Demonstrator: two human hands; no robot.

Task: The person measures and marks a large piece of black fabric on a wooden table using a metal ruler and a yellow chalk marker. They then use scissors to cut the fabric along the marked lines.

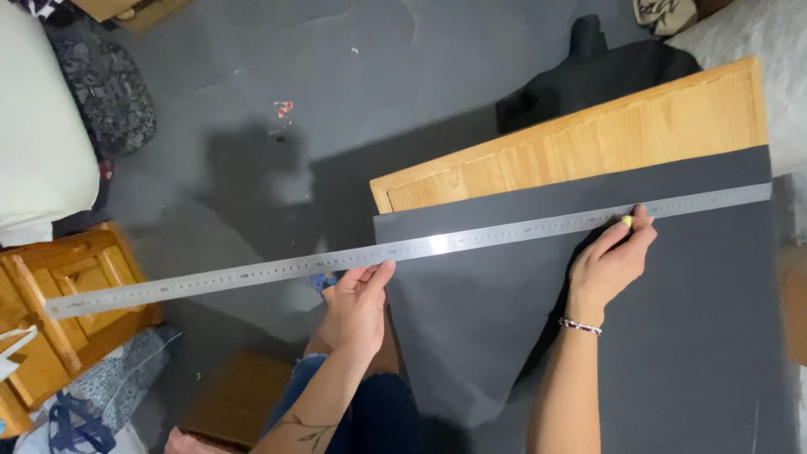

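A long steel ruler (437,245) lies across a dark grey sheet (689,319) that covers a light wooden panel (588,143). The ruler's left half sticks out over the floor. My left hand (360,303) presses on the ruler near the sheet's left edge, thumb against its lower side. My right hand (612,261) rests on the sheet just below the ruler and holds a small yellow marking tool (627,221) with its tip at the ruler's edge. A beaded bracelet (581,326) circles my right wrist.
A grey concrete floor (277,67) lies below. Wooden furniture pieces (59,303) stand at the left with a patterned bag (92,403) beside them. A cream cushion (34,126) is at the far left, dark cloth (588,67) behind the panel, a cardboard box (239,395) near my legs.
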